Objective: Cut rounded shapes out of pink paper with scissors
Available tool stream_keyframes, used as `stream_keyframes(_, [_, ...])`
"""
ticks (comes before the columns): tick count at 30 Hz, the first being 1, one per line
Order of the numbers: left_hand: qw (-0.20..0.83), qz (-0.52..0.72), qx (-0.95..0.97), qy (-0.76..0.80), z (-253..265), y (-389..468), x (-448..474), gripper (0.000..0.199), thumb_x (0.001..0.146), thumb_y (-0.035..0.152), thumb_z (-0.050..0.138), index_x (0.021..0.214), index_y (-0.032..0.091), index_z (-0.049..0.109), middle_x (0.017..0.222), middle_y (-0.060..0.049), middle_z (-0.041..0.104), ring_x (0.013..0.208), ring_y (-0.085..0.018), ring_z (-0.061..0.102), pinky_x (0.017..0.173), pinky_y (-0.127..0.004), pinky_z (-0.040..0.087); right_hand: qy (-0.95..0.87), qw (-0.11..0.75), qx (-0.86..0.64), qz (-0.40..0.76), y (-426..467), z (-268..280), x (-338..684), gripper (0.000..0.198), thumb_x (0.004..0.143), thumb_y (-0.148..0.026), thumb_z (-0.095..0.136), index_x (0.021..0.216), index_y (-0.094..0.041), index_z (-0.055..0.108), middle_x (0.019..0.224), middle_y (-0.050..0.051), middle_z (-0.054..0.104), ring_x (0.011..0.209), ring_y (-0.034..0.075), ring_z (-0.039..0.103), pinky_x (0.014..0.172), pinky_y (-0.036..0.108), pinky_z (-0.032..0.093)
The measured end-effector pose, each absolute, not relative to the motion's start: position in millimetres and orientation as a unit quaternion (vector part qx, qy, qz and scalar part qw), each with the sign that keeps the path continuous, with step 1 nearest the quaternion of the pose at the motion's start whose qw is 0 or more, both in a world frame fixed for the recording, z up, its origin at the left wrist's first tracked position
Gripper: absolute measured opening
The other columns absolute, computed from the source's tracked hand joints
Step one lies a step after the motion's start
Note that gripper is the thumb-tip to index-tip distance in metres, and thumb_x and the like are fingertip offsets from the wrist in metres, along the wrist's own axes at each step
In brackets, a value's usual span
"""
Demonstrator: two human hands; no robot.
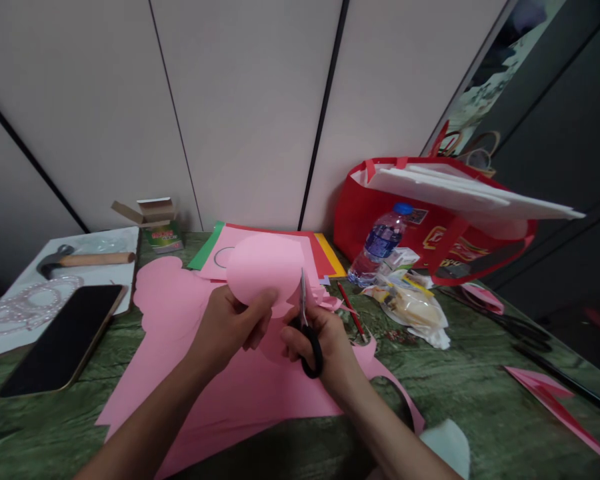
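Between thumb and fingers, my left hand (pixel 240 320) pinches a rounded piece of pink paper (pixel 265 263) and holds it up over the table. My right hand (pixel 325 340) grips a pair of scissors (pixel 303 313) by the black handles, blades pointing up at the right edge of that paper. A thin strip of pink hangs near the blades. Under both hands lies a large pink sheet (pixel 240 393) with cut edges. Several rounded pink pieces (pixel 167 297) are stacked at its left. Behind, coloured sheets (pixel 325 253) in green, red and yellow lie against the wall.
At left are a phone (pixel 65 340), a hammer (pixel 85 260), a bead string (pixel 35 303) and a small open box (pixel 161 230). To the right stand a water bottle (pixel 380 247) and a red bag (pixel 353 207). A red pencil (pixel 353 313) and plastic wrapper (pixel 415 310) lie nearby.
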State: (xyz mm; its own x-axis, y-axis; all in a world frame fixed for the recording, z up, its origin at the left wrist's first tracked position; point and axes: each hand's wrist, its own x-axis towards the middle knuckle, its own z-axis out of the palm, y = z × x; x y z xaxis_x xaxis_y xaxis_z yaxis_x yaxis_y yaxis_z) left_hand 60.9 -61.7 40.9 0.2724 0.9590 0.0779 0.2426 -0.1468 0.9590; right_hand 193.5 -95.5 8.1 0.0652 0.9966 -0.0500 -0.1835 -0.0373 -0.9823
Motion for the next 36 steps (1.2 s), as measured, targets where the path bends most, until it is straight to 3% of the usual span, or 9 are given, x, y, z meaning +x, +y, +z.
stream_keyframes(8, [0.416,0.409,0.621,0.523,43,-63,63,0.03,0.063,0.033,0.067,0.046,0.017,0.047,0.033,0.008,0.037,0.033,-0.006,0.032,0.031,-0.02,0.024,-0.409,0.568,-0.448,0.556,-94,2,194,0.036,0.048,-0.023,0.077,0.075,-0.017,0.055,0.048,-0.008,0.052,0.041,0.008,0.044,0.041,0.019,0.037])
stream_keyframes(11, [0.428,0.396,0.634,0.508,44,-64,64,0.027,0.063,0.033,0.066,0.049,0.017,0.049,0.033,0.008,0.038,0.032,-0.006,0.032,0.031,-0.02,0.023,-0.411,0.58,-0.425,0.561,-94,4,197,0.042,0.047,-0.019,0.079,0.081,-0.018,0.053,0.052,-0.008,0.052,0.045,0.007,0.043,0.042,0.018,0.034])
stream_keyframes(16, [0.439,0.405,0.607,0.524,45,-66,67,0.027,0.061,0.032,0.067,0.047,0.017,0.049,0.033,0.008,0.036,0.034,-0.006,0.03,0.032,-0.019,0.022,-0.425,0.571,-0.43,0.555,-94,6,198,0.037,0.047,-0.022,0.081,0.07,-0.017,0.053,0.054,-0.008,0.05,0.047,0.007,0.041,0.044,0.019,0.031])
stream_keyframes(31, [0.469,0.383,0.63,0.487,39,-63,64,0.018,0.066,0.031,0.066,0.073,0.014,0.064,0.033,0.009,0.039,0.032,-0.006,0.031,0.03,-0.019,0.023,-0.467,0.564,-0.432,0.527,-95,11,199,0.033,0.049,-0.026,0.08,0.064,-0.017,0.052,0.054,-0.007,0.044,0.049,0.008,0.037,0.043,0.02,0.029])
stream_keyframes(36, [0.484,0.367,0.624,0.492,43,-63,64,0.018,0.065,0.031,0.066,0.071,0.014,0.064,0.034,0.009,0.038,0.033,-0.007,0.032,0.031,-0.019,0.025,-0.471,0.562,-0.437,0.521,-95,13,199,0.034,0.049,-0.028,0.08,0.062,-0.017,0.051,0.054,-0.007,0.044,0.049,0.008,0.036,0.044,0.021,0.029])
